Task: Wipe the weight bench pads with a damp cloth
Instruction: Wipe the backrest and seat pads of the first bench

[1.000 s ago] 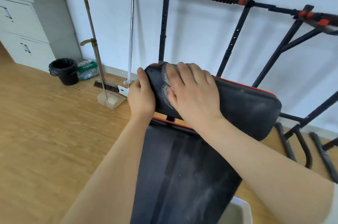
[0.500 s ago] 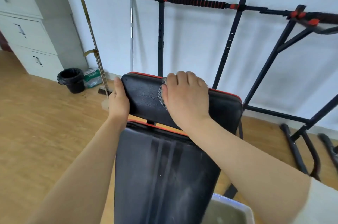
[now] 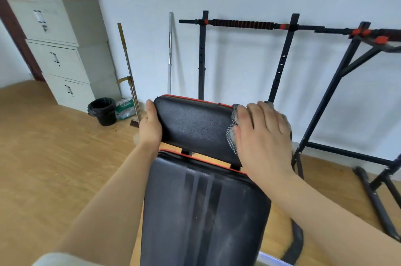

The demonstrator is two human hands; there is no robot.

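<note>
On the upper pad (image 3: 195, 127), right hand (image 3: 262, 135) flat over cloth (image 3: 233, 133), fingers extended; left hand (image 3: 150, 127) gripping its edge

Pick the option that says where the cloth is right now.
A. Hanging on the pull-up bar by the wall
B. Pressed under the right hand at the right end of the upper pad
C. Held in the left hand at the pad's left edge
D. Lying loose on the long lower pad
B. The checked cloth shows under the flat right hand at the right end of the upper pad, while the left hand only grips the pad's left edge.
</note>
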